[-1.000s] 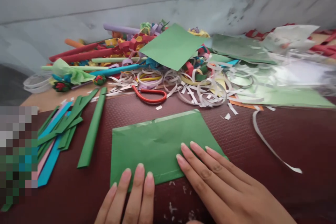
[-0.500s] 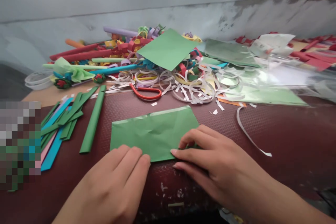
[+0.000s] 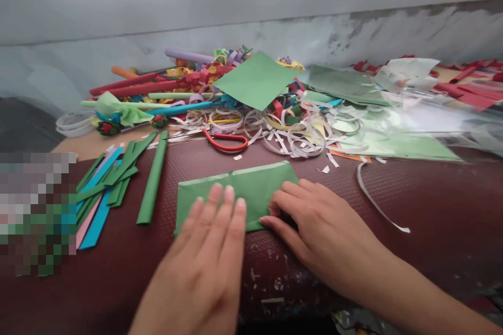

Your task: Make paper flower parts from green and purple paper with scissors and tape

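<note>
Paper, green and folded, lies on the dark red mat near me. I see left hand flat on it, right hand curled pinching its near edge. Beyond it: scissors, scraps, grey wall.

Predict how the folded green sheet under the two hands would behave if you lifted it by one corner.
The folded green sheet looks thin and creased, so it would likely droop. It seems light: the left hand lies flat on it while the right hand holds its edge. On the textured maroon mat it probably slides little.
</note>
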The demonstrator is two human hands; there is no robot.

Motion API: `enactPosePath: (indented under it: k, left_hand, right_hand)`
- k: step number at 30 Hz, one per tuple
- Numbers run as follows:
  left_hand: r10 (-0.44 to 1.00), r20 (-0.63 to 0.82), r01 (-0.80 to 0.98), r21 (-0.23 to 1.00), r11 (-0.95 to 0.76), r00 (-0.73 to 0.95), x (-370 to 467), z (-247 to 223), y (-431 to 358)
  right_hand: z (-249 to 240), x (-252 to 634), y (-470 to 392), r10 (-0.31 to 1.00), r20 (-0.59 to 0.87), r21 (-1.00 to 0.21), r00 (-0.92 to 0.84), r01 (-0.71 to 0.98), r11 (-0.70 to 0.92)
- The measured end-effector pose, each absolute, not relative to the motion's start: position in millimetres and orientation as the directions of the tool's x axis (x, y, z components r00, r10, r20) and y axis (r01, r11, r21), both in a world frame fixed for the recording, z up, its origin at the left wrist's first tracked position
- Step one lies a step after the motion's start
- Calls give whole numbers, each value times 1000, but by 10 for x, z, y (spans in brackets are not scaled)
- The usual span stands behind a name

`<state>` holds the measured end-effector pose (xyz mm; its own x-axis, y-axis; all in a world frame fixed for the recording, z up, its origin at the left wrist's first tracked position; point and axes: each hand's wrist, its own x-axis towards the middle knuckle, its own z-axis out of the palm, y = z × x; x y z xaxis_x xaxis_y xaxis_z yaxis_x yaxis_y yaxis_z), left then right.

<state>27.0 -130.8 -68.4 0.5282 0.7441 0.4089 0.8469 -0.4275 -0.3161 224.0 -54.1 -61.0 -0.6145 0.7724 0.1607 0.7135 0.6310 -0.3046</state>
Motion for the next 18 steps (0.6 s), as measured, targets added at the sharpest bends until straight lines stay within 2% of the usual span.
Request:
enactPosePath:
  k: [2,9,13,15,18]
  left_hand:
    - [756,380,846,-280,-454,532,335,-760,-1339]
    - [827,405,917,-249,-312,391,276,-962,-1621]
    - [856,447,964,-165,-206,260,268,-975,-1685]
    - [845,467,965,-159,-209,260,267,-991,-1687]
    - [796,516,948,-198,-248,316,249,-1070,-1697]
  right_hand:
    - [-639,2254,-542,771,183,-321,-611,704,634]
    - [-720,2280,-502,766,227,-381,-601,669,638]
    - [-718,2276,-477,779,228,-384,-583,682,623]
    - [-704,2278,-500,792,247,-353,-559,709,610]
    - [-707,2302,-620,723,457,-202,-519,731,652]
